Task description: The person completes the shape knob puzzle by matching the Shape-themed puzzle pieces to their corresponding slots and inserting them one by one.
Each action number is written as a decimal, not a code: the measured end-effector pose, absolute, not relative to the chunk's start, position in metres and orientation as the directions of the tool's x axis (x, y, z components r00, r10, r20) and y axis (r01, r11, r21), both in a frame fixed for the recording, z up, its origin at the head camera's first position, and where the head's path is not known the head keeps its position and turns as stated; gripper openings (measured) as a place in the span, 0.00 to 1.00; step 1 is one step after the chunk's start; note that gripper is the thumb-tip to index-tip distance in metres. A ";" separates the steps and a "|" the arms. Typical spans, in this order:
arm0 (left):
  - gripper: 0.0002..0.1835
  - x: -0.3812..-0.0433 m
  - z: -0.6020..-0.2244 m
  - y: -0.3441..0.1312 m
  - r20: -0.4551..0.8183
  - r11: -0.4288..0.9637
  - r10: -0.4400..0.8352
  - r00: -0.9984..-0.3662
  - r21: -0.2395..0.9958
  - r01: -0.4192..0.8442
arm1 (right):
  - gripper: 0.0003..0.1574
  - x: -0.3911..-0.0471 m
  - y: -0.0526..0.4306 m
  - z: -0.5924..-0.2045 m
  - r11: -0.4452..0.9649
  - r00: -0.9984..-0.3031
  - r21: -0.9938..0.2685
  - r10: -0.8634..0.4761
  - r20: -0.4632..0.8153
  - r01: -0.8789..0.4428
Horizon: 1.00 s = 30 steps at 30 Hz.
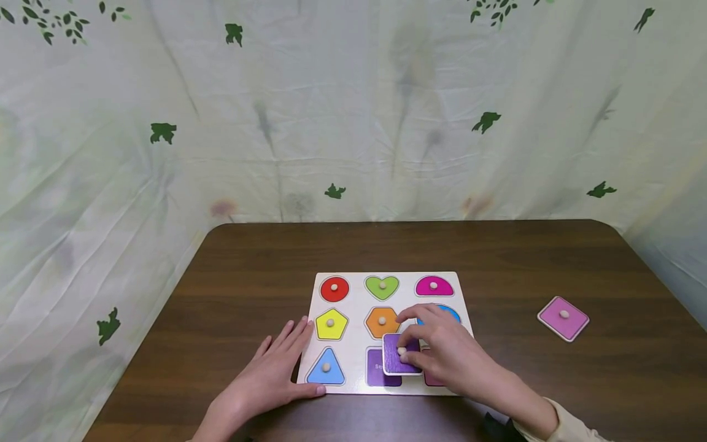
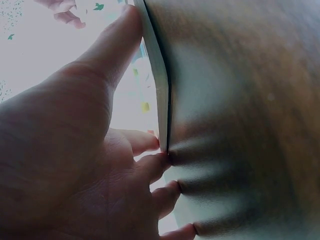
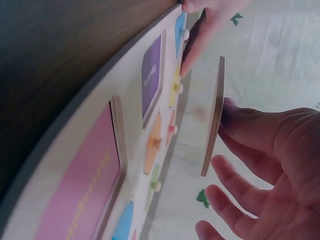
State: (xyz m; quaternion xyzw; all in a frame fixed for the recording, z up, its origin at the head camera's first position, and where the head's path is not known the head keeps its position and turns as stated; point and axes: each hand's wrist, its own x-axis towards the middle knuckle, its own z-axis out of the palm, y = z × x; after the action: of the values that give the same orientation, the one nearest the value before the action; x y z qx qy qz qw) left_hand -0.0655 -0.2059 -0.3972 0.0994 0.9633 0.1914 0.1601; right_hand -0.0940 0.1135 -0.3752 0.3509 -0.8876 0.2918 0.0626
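My right hand [image 1: 450, 347] pinches the wooden knob of a purple square puzzle piece [image 1: 394, 362]. That piece is above the board, partly over the purple square recess [image 1: 377, 376]. In the right wrist view the piece [image 3: 214, 117] appears edge-on, apart from the board. The left hand [image 1: 270, 371] lies at the lower left corner of the white puzzle board [image 1: 356, 344], its straight fingers against the left edge and its thumb at the near edge. Right of the square recess is a pink recess [image 3: 82, 192] marked "Rectangular", partly hidden by my right hand in the head view.
On the dark wooden table [image 1: 265, 258], a pink knobbed piece [image 1: 563, 318] lies to the right of the board. Several knobbed shapes sit in the board, among them a blue triangle [image 1: 326, 376] and an orange hexagon [image 1: 381, 331]. A leaf-patterned curtain [image 1: 353, 123] hangs behind.
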 end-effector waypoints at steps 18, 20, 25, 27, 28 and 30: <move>0.62 -0.064 -0.397 -0.206 -0.248 0.902 0.252 -0.936 0.410 0.134 | 0.07 -0.099 0.091 -0.390 0.606 -0.745 -0.471 -0.638 0.193 -0.641; 0.63 -0.064 -0.397 -0.206 -0.250 0.902 0.250 -0.935 0.410 0.132 | 0.07 -0.100 0.089 -0.391 0.607 -0.742 -0.464 -0.643 0.189 -0.645; 0.63 -0.065 -0.398 -0.206 -0.252 0.903 0.247 -0.936 0.409 0.129 | 0.07 -0.102 0.085 -0.393 0.620 -0.742 -0.451 -0.650 0.163 -0.642; 0.63 -0.065 -0.398 -0.206 -0.252 0.903 0.246 -0.936 0.410 0.128 | 0.07 -0.103 0.084 -0.394 0.628 -0.745 -0.448 -0.650 0.148 -0.637; 0.63 -0.065 -0.399 -0.206 -0.252 0.903 0.246 -0.936 0.411 0.127 | 0.07 -0.103 0.083 -0.394 0.631 -0.745 -0.445 -0.652 0.141 -0.636; 0.63 -0.065 -0.399 -0.206 -0.254 0.903 0.245 -0.936 0.412 0.125 | 0.07 -0.104 0.082 -0.395 0.634 -0.744 -0.439 -0.655 0.132 -0.637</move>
State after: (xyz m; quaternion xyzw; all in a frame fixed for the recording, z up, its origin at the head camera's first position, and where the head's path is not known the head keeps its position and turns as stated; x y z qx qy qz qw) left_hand -0.0649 -0.2065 -0.3987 0.0961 0.9635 0.1987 0.1516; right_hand -0.1037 0.0819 -0.3950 0.3575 -0.9036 0.2353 -0.0200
